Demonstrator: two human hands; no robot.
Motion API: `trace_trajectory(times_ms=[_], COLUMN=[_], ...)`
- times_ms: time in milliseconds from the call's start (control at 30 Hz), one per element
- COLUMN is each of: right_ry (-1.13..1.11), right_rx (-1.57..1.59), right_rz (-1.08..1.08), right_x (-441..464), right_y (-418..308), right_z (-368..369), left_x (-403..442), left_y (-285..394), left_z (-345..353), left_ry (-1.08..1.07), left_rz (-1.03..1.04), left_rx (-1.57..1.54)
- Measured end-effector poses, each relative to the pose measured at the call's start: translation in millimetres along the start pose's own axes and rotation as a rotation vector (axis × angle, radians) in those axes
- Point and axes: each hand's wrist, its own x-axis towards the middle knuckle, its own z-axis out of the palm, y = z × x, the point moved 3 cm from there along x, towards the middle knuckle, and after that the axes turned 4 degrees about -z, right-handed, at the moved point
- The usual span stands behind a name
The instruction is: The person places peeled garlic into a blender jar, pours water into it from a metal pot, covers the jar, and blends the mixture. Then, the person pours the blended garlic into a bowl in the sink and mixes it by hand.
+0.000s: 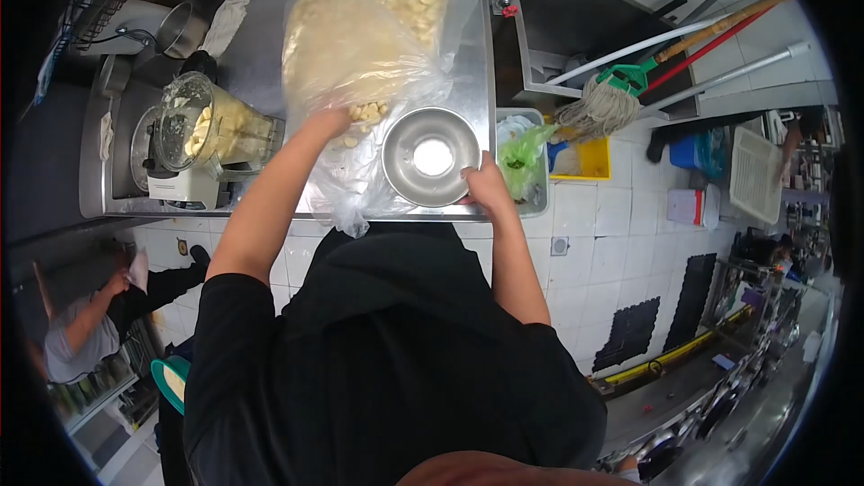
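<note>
A large clear plastic bag [360,45] full of pale, garlic-like pieces lies on the steel counter [252,0]. My left hand [331,121] is at the bag's near opening, its fingers partly hidden by the plastic, beside some loose pieces [367,112]. To the right of it sits an empty steel bowl [432,157]. My right hand [486,182] grips the bowl's lower right rim. Left of the bag, a clear processor jug [220,126] holds similar pale pieces.
A sink [585,36] is at the upper right, with a mop [598,103] and several handles beside it. A grey bin [531,162] with a green bag adjoins the counter. Another person [90,319] is at the lower left. A metal pot [182,31] stands behind the processor.
</note>
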Motion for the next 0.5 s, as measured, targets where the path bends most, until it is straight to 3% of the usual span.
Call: trace_trajectory(times_ms=[100, 167, 200, 233, 267, 400, 467, 500], right_ry=[-0.059, 0.103, 0.19, 0.277, 0.273, 0.288, 0.239, 0.16], right_rx=[0.074, -0.212, -0.259, -0.304, -0.306, -0.555, -0.606, -0.606], right_rz=[-0.064, -0.543, -0.712, -0.884, -0.892, -0.943, -1.0, -0.914], right_x=[-13, -7, 3, 13, 24, 55, 61, 61], right_y=[-47, -85, -98, -111, -120, -138, -141, -143], right_z=[3, 17, 29, 43, 56, 105, 120, 127], left_x=[-18, -13, -18, -29, -38, -41, -54, -60], left_y=[-1, -5, 4, 16, 22, 5, -6, -11], left_z=[-14, -2, -5, -13, -17, -3, -11, -19], left_ry=[-0.042, -0.009, -0.008, -0.018, -0.026, 0.2, 0.259, 0.315], left_rz=[0.001, 0.078, 0.078, -0.094, -0.268, -0.187, -0.247, -0.301], left_rx=[0.051, -0.257, -0.262, -0.172, -0.082, -0.177, -0.272, -0.362])
